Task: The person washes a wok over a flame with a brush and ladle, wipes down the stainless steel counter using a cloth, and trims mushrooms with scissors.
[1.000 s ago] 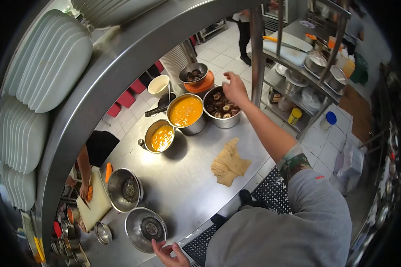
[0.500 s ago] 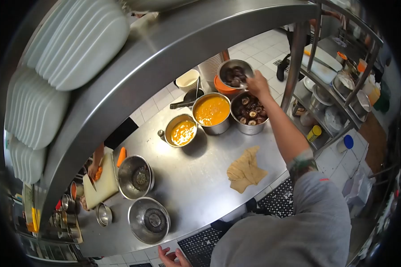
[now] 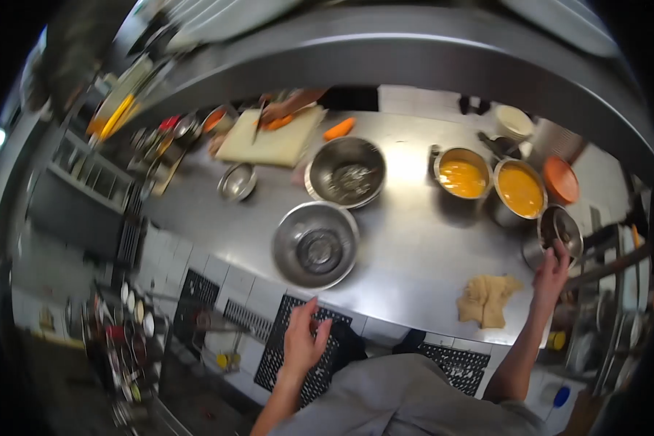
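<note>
My left hand [image 3: 305,338] is held up at the table's front edge, below the nearer steel bowl [image 3: 315,245]. It holds nothing, and its fingers are loosely apart. On the right, my right hand [image 3: 551,270] reaches over the near rim of a steel bowl [image 3: 575,231] with dark mushrooms inside. The fingers look stretched out, though slightly blurred; whether they still touch the rim is unclear. That bowl appears to sit on the mushroom pot [image 3: 532,251], hiding most of it. A crumpled tan cloth [image 3: 488,301] lies left of my right forearm.
Two pots of orange-yellow liquid, a smaller one [image 3: 463,174] and a larger one [image 3: 520,190], stand behind the cloth. Another steel bowl [image 3: 346,173] is farther back, beside a carrot [image 3: 338,129]. A co-worker's hand [image 3: 274,112] uses a knife at a cutting board [image 3: 269,145]. A metal shelf overhangs.
My view has swung left. My right hand has lowered the mushroom bowl onto the pot and its fingers have loosened. My left hand has come more fully into view.
</note>
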`<state>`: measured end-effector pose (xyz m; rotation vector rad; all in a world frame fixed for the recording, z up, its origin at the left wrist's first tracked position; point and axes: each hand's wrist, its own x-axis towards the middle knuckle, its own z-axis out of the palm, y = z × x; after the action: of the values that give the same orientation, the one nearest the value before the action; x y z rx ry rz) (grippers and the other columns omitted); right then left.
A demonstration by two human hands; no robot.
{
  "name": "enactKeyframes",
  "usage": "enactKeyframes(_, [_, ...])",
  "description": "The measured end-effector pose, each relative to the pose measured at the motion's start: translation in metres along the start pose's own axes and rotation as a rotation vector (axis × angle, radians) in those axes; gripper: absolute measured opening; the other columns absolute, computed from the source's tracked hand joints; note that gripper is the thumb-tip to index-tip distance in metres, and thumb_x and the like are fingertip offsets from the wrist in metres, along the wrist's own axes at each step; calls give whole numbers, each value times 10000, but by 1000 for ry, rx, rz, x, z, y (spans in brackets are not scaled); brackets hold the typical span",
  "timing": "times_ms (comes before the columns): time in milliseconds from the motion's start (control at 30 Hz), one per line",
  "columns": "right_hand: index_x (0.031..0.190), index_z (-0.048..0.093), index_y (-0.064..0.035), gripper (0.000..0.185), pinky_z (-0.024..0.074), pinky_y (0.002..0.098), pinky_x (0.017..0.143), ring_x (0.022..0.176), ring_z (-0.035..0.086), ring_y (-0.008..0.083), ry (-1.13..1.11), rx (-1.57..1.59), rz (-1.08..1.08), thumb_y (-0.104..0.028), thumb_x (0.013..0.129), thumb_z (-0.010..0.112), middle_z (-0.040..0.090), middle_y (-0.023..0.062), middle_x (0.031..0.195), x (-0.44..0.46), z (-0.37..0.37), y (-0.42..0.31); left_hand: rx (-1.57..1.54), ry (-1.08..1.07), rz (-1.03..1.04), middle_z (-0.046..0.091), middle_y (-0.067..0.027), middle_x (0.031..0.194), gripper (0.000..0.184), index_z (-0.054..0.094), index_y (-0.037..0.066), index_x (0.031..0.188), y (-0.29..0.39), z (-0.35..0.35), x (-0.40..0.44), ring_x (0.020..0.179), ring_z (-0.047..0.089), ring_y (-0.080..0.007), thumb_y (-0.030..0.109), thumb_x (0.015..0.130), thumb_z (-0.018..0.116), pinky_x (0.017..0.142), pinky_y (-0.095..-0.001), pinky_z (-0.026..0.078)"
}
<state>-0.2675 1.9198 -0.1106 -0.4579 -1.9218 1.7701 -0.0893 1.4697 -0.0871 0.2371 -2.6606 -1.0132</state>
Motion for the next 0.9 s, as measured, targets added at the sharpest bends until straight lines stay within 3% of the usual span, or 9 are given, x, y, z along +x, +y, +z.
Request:
enactKeyframes(100, [1272,564,-106,285,329,198,459,553,415,18,-403,-98,-61,-140,989,570,459,-68,682,-60,66,10,-61,-11,3,601,-163,1069,464,551,-1,1294,-9,-9,-1,721,632,-242,98,870,711,680,-351,533])
enactKeyframes(133, [1231,588,-107,246,378,201,480,569,443,29,-575,-42,161,-125,987,565,483,-55,698,-91,96,-4,-65,-6,-4,600,-156,1057,453,558,2,1284,-15,-13,-5,717,627,-228,91,868,712,673,-337,527])
enactKeyframes(233, [1201,591,-59,239,434,234,487,572,538,63,-945,-116,199,-132,973,592,577,9,738,-158,170,5,-72,14,5,604,-139,1034,417,587,10,1253,-40,-32,-9,697,611,-191,84,864,716,653,-311,511])
enactKeyframes(333, [1182,595,-35,238,448,243,492,574,560,70,-932,-207,77,-143,969,608,590,23,746,-203,225,-13,-64,51,-59,606,-160,1085,394,600,16,1240,-81,-69,-26,733,636,-240,128,878,708,696,-355,536])
enactKeyframes(467, [1175,597,-7,243,445,235,504,585,539,54,-1019,-40,29,-126,965,619,575,6,734,-243,291,-60,22,218,-217,612,-156,1062,355,616,10,1208,-160,-132,-62,716,639,-223,101,876,702,673,-332,537])
enactKeyframes(600, [1091,638,-3,180,448,238,542,598,527,42,-1161,-129,-45,-118,954,623,577,-16,736,-297,362,-88,26,374,-407,602,-153,1020,322,619,-2,1189,-230,-194,-98,672,618,-193,67,880,680,630,-304,519])
enactKeyframes(633, [1064,648,-16,171,461,263,565,586,547,83,-1162,-194,-155,-131,939,635,610,20,725,-314,380,-88,47,404,-416,597,-148,1012,315,620,-1,1185,-244,-207,-107,671,615,-187,65,882,679,627,-299,516])
enactKeyframes(767, [1064,646,-25,198,491,321,612,618,604,202,-1332,-291,-260,-161,920,648,634,106,712,-386,431,-105,47,489,-460,585,-131,994,295,625,2,1169,-276,-251,-122,669,604,-174,64,885,678,613,-293,507])
enactKeyframes(900, [1063,644,-28,215,495,355,620,634,615,236,-1474,-292,-298,-192,925,640,646,98,728,-428,469,-85,41,457,-458,591,-131,995,275,632,4,1151,-296,-274,-109,674,606,-174,68,888,680,613,-295,510])
